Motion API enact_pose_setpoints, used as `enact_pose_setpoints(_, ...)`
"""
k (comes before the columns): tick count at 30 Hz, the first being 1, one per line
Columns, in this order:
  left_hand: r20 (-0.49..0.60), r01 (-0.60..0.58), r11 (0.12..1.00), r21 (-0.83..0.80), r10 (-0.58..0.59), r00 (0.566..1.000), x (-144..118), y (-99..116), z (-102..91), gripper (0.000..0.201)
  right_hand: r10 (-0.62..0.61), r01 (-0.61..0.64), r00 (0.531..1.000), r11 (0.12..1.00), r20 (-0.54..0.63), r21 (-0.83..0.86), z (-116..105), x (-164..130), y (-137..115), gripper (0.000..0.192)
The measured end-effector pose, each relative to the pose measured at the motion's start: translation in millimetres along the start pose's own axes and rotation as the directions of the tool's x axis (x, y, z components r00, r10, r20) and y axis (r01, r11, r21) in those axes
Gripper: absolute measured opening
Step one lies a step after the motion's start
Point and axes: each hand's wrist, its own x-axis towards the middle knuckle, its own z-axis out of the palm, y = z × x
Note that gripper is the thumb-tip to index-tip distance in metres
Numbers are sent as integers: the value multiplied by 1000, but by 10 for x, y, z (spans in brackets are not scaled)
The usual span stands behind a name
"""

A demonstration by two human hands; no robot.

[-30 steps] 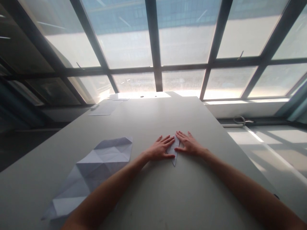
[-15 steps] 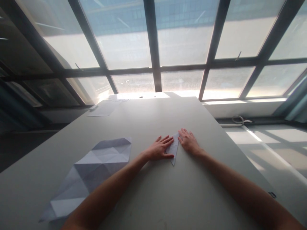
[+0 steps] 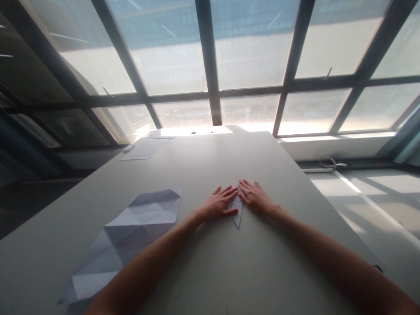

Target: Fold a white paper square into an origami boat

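While both hands lie flat, open, the left hand & right hand press the folded paper on the worktop; creased sheet left of it.

A single camera, worn on the person's head, looks forward and downward along a grey table. It sits close above the near end of the table, so both forearms stretch away from the bottom corners of the frame. The view faces a wall of large windows beyond the far end. The wide lens bends straight lines near the edges.
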Motion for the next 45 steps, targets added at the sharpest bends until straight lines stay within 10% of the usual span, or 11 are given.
enact_pose_setpoints(13,-8,-3,1000,5,3,1000,10,-9,5,78,351,-349,920,936,-176,42,74,48,202,60)
enact_pose_setpoints(21,-18,2,1000,-18,-2,1000,8,-26,49,77,-83,88,995,993,-58,79,-22,-27,88,52)
enact_pose_setpoints(34,-310,266,958,-103,-285,907,86,-163,143,42,157,-161,980,987,-124,-24,66,-35,60,58)
enact_pose_setpoints(45,-137,173,985,-24,-174,975,47,-51,167,60,132,-143,974,989,-181,-45,5,-46,42,63)
